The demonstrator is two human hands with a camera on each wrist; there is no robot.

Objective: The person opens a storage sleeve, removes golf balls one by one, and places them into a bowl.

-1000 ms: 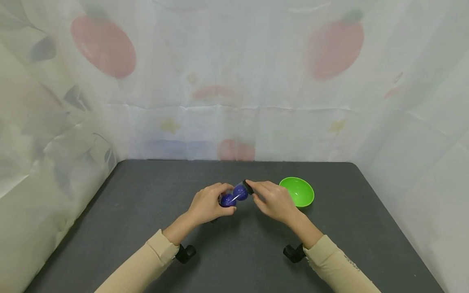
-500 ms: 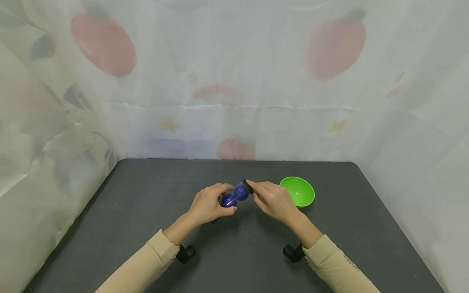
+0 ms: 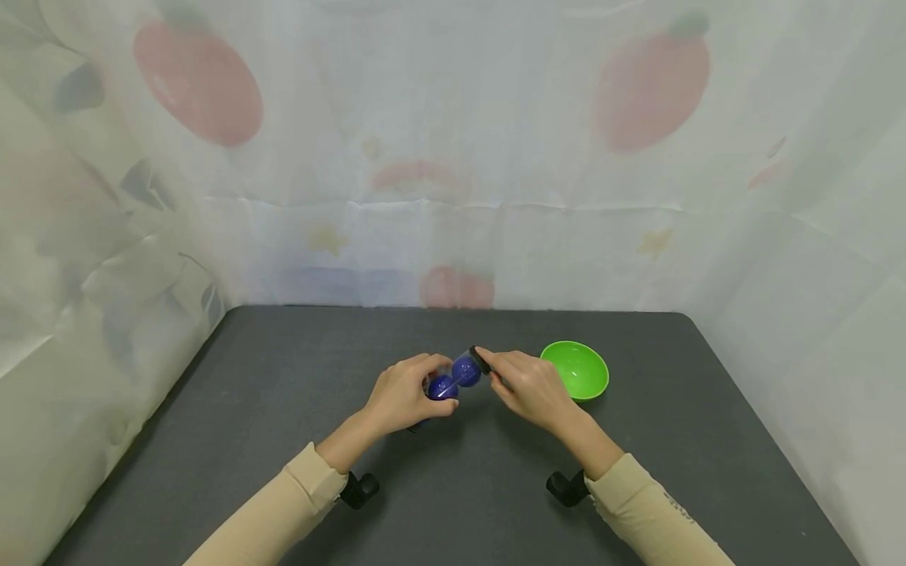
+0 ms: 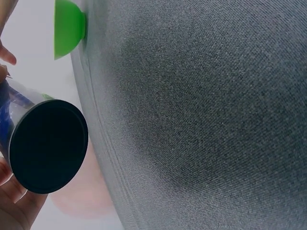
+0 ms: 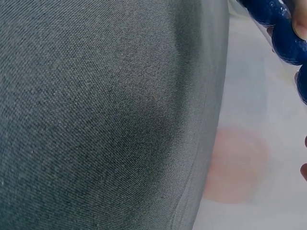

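I'm watching my left hand point(image 3: 403, 395) curling its fingers round a clear tube point(image 3: 453, 379) holding blue balls point(image 3: 465, 370), lifting it just above the middle of the dark grey table point(image 3: 283, 409). My right hand point(image 3: 531, 389) is pinching the tube's black cap point(image 3: 480, 360) at the upper end, gripping it between thumb and fingertips. A green bowl point(image 3: 576, 369) is sitting just beside that hand, to its right.

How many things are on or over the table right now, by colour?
Blue balls in the clear tube: 2
Black caps: 2, the other at the tube's far end
Green bowl: 1
Total: 5, plus the tube
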